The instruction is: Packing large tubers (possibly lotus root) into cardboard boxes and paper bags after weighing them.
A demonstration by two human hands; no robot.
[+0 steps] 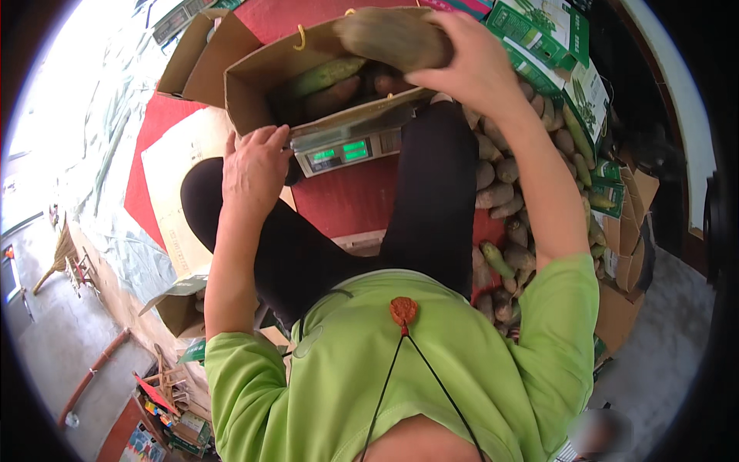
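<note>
My right hand (471, 63) is wrapped round one end of a thick, brownish root vegetable (389, 38), blurred by motion. It is above the right part of an open cardboard box (250, 88). Inside the box lie a long greenish root vegetable (327, 77) and several browner ones, partly in shadow. My left hand (255, 165) rests its fingers on the box's near left corner, holding its lower edge. Beneath the box stands a digital scale (385, 142) with lit green displays. Yellow cord loops (301, 37) show along the box's far rim.
A large pile of root vegetables (504, 185) lies to my right, beside green printed cartons (589, 100). Flattened cardboard (173, 208) and plastic sheeting (100, 185) spread to the left. My bent legs (435, 200) flank the scale. A broom (61, 250) is at far left.
</note>
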